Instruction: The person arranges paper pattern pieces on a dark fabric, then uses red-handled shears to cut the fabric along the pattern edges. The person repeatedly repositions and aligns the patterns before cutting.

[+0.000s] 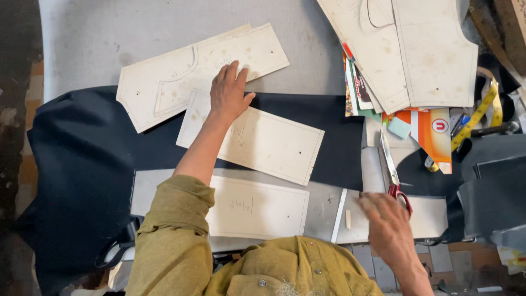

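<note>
Two hands are working over the grey counter (82,38). Nearest, the right hand (389,227), blurred, is hovering just beside the red-handled steel scissors (392,170); I cannot tell how its fingers are set. Farther off, the left hand (229,90) is lying flat, fingers released and spread, pressing the middle rectangular cream card pattern (268,142) onto the dark navy cloth (82,164). Keeping that palm flat and steady is probably what holds the card from sliding. Three rectangular cards are lying loose, with one long shaped card (164,82) beyond and one yellow tape measure (479,112) far right.
</note>
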